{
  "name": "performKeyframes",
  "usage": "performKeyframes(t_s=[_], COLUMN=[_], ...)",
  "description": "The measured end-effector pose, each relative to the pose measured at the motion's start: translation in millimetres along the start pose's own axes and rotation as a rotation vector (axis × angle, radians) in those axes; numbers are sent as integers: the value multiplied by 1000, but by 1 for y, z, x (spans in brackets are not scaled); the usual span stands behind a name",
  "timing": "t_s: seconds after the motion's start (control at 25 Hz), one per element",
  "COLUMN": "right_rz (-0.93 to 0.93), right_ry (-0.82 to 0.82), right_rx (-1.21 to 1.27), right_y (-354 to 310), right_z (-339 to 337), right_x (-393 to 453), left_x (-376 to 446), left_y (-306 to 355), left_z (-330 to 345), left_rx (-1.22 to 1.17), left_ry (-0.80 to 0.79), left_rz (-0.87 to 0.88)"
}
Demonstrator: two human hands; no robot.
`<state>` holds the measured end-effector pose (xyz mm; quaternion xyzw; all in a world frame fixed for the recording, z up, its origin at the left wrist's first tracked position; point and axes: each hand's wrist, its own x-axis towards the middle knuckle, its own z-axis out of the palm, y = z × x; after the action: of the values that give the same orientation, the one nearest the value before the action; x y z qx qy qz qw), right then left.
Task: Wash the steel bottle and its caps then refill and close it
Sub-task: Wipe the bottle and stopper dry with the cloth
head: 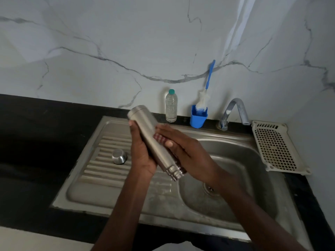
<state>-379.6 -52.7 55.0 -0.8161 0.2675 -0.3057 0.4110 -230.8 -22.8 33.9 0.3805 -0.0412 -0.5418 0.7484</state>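
While we hold the steel bottle (pixel 154 142) tilted over the sink (pixel 235 160), our left hand (pixel 142 156) curls round its lower side and our right hand (pixel 183 151) lies nearly flat against its other side, fingers straight. We count one steel cap (pixel 119 156) on the drainboard, one plastic water bottle (pixel 171 108), one bottle brush (pixel 205 93) in one blue holder (pixel 198 118), one tap (pixel 233 113), one perforated tray (pixel 277 147).

The left hand (pixel 143 153) grips the tilted steel bottle (pixel 154 140) over the sink (pixel 235 160), the right hand (pixel 183 147) lying flat against its far side, a steel cap (pixel 119 156) left of the grip on the drainboard (pixel 101 160).
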Motion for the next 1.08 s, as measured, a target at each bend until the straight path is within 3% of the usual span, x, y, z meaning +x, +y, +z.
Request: performKeyframes(t_s=[0.08,0.16,0.28,0.36,0.44,0.56,0.68,0.76,0.84,0.92,1.08], right_rz=[301,550,629,612,585,621,603,562,494,440,325], right_ry=[16,139,378,497,530,554,579,546,452,355,214], right_rx=[446,1055,1697,1802,1787,1578,1390,1210,981,752,361], right_y=[5,14,9,7,4,2,-6,-11,-21,-31,-26], right_z=[2,19,53,60,63,73,80,88,102,117,146], right_x=[-11,-20,-8,14,37,64,78,85,86,84,71], left_x=[10,10,1,-5,-11,-22,-30,-27,-20,-15,11], left_y=[11,22,33,39,50,63,84,89,81,77,92], left_z=[-21,-37,-53,-62,-71,-90,-102,-99,-95,-89,-96], left_rx=[-92,-175,-63,19,166,482,466,567,746,674,431], left_ry=[143,155,59,-103,-216,-298,-461,-395,-210,-131,-158], left_rz=[72,120,205,292,339,310,139,50,64,57,6])
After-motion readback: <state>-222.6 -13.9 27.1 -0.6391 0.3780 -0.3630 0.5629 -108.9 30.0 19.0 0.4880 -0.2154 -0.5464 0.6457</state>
